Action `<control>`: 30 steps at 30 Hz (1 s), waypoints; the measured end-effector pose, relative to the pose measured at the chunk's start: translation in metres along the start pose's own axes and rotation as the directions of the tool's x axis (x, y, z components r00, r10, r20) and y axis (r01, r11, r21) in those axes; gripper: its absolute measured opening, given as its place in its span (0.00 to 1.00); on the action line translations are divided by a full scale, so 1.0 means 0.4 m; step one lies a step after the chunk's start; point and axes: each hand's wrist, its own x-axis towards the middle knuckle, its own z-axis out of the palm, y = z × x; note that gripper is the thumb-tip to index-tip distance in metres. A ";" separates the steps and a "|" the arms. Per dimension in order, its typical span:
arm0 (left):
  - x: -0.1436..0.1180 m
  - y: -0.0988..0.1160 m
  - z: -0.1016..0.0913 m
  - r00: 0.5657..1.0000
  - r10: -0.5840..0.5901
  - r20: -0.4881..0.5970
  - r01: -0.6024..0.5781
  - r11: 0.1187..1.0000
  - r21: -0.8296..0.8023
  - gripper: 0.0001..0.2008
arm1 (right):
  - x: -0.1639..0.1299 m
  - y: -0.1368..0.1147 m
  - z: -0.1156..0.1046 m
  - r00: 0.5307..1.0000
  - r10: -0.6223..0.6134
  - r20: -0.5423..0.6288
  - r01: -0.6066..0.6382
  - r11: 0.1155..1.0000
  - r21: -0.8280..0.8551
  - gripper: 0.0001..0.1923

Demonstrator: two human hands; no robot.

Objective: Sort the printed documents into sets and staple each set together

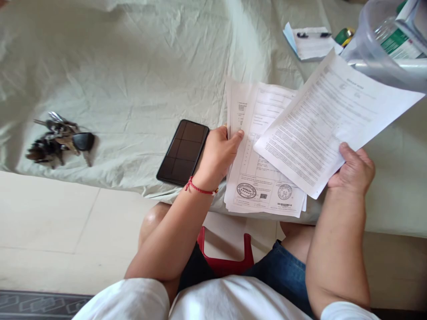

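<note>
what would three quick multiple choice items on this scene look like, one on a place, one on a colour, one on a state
1. Where does the phone lie?
A. on the sheet, just left of the left hand
B. on top of the paper stack
C. on the floor tiles

2. What colour is the thread on the left wrist?
A. blue
B. red
C. green

3. How is the single sheet held?
A. lying flat under the keys
B. folded shut in the left hand
C. lifted in the right hand's grip, overlapping the stack

Answers:
1. A, the phone rests on the bed sheet beside the left hand.
2. B, the thread shows red against the wrist.
3. C, the right hand pinches its lower corner while it crosses over the paper stack, which the left hand holds by its edge.
</note>
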 end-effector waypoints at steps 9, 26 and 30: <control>-0.093 0.037 -0.105 0.866 0.459 -0.196 -0.139 0.599 0.788 0.28 | 0.012 0.009 0.012 1.000 -0.022 0.023 0.021 1.000 0.012 0.15; -0.097 0.055 -0.169 0.986 0.048 -0.157 0.147 0.164 0.975 0.41 | 0.000 0.025 0.034 0.996 -0.035 0.076 0.037 0.999 -0.027 0.15; -0.092 0.051 -0.171 0.985 0.057 -0.165 0.153 0.171 0.973 0.42 | -0.001 0.022 0.033 0.997 -0.039 0.069 0.042 0.998 -0.042 0.14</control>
